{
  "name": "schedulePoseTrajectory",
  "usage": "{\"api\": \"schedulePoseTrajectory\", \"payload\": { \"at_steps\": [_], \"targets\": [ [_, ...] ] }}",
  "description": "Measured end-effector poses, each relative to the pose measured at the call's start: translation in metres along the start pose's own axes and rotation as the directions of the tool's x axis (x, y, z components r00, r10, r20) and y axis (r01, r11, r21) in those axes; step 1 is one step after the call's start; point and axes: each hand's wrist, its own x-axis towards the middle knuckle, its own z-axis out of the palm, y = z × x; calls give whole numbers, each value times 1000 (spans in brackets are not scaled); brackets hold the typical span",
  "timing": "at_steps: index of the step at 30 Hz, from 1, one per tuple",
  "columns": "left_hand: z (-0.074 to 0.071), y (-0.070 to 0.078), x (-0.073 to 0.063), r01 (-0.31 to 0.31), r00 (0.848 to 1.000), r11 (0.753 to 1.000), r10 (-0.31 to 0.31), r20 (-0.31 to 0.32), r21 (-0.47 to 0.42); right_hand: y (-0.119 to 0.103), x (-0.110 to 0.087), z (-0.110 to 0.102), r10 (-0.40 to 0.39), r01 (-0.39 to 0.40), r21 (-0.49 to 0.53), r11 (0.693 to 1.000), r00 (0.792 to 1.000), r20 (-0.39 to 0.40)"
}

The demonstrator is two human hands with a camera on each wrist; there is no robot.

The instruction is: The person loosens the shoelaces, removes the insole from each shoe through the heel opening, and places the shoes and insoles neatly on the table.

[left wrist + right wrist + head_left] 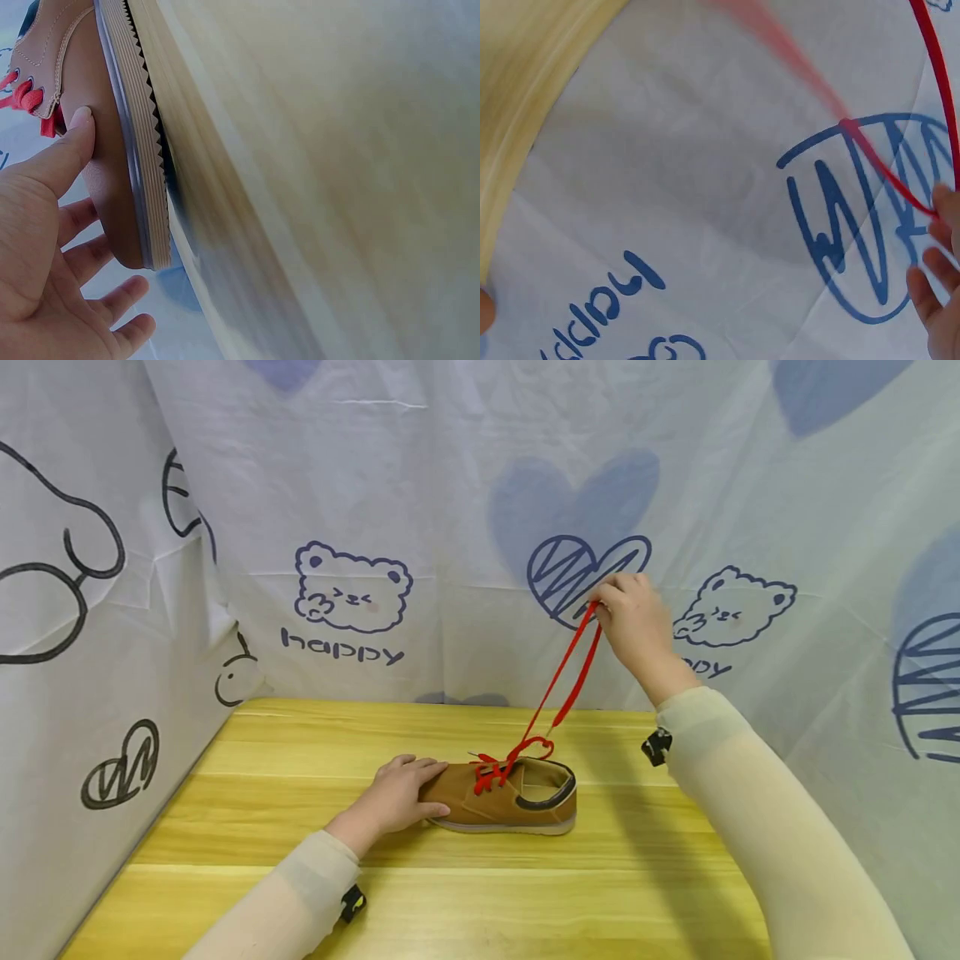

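A brown shoe (480, 802) with red laces stands on the wooden table, its toe to the left and its dark-lined opening to the right. My left hand (397, 797) holds the toe, thumb on the near side; in the left wrist view the thumb (71, 150) presses the brown upper while two fingers reach behind it. High above the shoe, my right hand (633, 614) pinches the red shoelace (561, 667), which rises taut from the eyelets and hangs back down as a loose end. The right wrist view shows the lace (885, 171) running to the fingertips.
The yellow wood-grain table (450, 893) lies under the shoe. Behind it hangs a white cloth (465, 485) printed with hearts and bears, and another cloth wall (97, 693) stands along the left edge. A small black device (657, 747) sits at the right cuff.
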Motion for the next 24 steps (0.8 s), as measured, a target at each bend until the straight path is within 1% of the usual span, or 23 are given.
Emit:
{"api": "schedulePoseTrajectory", "payload": {
  "at_steps": [2,5,7,10,12,13,14,17,19,20,24],
  "targets": [
    [0,0,0,0,1000,1000,0,0,2,2,0,2,11,-11,1,1000,998,55],
    [0,0,0,1,1000,1000,-1,2,0,2,-2,7,3,-4,4,1000,990,144],
    [1,0,0,-1,1000,1000,1,3,0,0,-4,10,6,-7,6,1000,985,173],
    [1,-1,1,-4,1000,1000,4,2,1,-3,-5,13,18,-18,-1,1000,982,188],
    [0,-1,1,-4,1000,1000,4,-6,3,-5,-4,16,25,-24,-8,1000,975,221],
    [0,-1,1,-4,1000,1000,4,-9,4,-6,-4,18,26,-24,-11,1000,967,252],
    [0,0,1,-3,1000,1000,3,-9,6,-7,-4,20,29,-27,-12,1000,956,293],
    [0,0,1,-6,1000,1000,6,-9,10,-9,-7,24,39,-36,-16,999,909,414],
    [-1,1,1,-8,1000,1000,8,-4,12,-10,-10,26,44,-45,-10,999,880,473],
    [-1,1,1,-8,1000,1000,8,-2,11,-10,-12,26,47,-50,-8,999,870,491],
    [0,0,1,-2,1000,1000,2,-6,5,-11,-16,29,44,-52,0,999,856,516]
  ]
}}
